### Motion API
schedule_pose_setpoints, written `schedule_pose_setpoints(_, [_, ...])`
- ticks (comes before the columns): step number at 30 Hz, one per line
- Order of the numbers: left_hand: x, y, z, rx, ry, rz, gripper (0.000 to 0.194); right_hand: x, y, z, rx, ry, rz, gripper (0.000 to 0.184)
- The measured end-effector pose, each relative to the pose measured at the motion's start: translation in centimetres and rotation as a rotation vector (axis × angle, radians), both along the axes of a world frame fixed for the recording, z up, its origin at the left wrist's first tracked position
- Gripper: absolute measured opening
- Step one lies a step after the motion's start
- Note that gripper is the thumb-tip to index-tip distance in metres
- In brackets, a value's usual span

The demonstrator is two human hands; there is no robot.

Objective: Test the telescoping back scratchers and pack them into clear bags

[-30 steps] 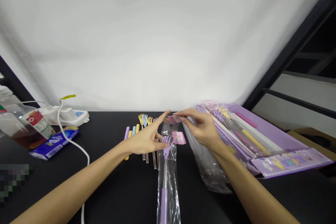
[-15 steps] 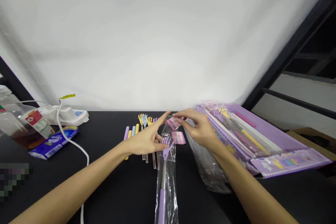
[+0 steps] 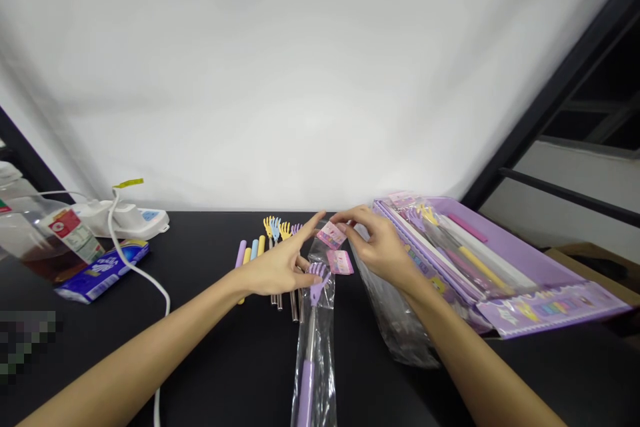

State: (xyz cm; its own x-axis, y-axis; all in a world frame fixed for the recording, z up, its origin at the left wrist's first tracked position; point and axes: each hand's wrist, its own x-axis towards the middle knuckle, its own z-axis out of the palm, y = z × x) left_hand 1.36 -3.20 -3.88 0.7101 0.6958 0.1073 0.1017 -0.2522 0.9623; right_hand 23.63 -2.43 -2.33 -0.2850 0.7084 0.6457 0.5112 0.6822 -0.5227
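Observation:
A purple back scratcher [image 3: 315, 290] with a claw-shaped head lies inside a clear plastic bag [image 3: 326, 347] on the black table. My left hand [image 3: 283, 260] is closed on the bagged back scratcher near its claw, thumb against the plastic, index finger stretched out. At the bag's top end, my right hand [image 3: 375, 243] pinches a small pink printed card [image 3: 331, 235] between thumb and fingers. A second pink card [image 3: 341, 262] lies just below it. Behind my left hand are several loose back scratchers [image 3: 276, 227] with yellow, blue and purple claws, partly hidden, and coloured handles [image 3: 247, 255].
To the right stands a purple display box [image 3: 530, 247] holding bagged back scratchers. Beside it lies a heap of clear bags [image 3: 400, 327]. On the left are a bottle [image 3: 45, 233], a blue packet [image 3: 105, 272], a power strip [image 3: 150, 223] and a white cable [image 3: 145, 273].
The pinched pink card has tilted slightly and shows more of its face. The lower end of the bagged back scratcher has shifted a little left. Both hands stay nearly in place.

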Motion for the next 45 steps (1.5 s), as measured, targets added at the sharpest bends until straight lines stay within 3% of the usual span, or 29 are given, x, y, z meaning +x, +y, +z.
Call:
schedule_pose_setpoints(5, [0.1,0.1,-0.2,-0.015,-0.035,-0.009,0.105,-0.2,-0.1,-0.1,0.019,-0.067,0.068,0.026])
schedule_pose_setpoints(11, [-0.1,0.4,-0.3,-0.014,-0.089,0.026,0.107,-0.2,-0.3,0.0,0.023,-0.057,-0.009,0.016])
schedule_pose_setpoints(17, [-0.1,0.4,-0.1,-0.035,-0.077,0.041,0.111,-0.4,0.0,-0.3,-0.258,0.074,0.104,0.016])
schedule_pose_setpoints(20, [0.0,0.5,-0.3,-0.027,-0.071,0.058,0.113,-0.3,0.5,-0.7,-0.319,0.204,0.096,0.016])
schedule_pose_setpoints(26, [-0.2,0.7,-0.5,-0.018,-0.039,0.081,0.114,-0.2,0.8,-0.9,-0.341,0.32,0.109,0.023])
schedule_pose_setpoints(34, [-0.1,0.5,0.2,-0.013,-0.039,0.087,0.114,-0.2,0.5,-0.5,-0.21,0.222,0.117,0.012])
schedule_pose_setpoints(40, [-0.2,0.4,0.1,-0.015,-0.04,0.094,0.114,-0.2,0.1,-0.2,-0.336,0.177,0.138,0.018])
schedule_pose_setpoints(45, [-0.1,0.5,0.1,-0.042,-0.045,0.11,0.115,-0.3,-0.3,-0.1,-0.269,0.204,0.135,0.017])
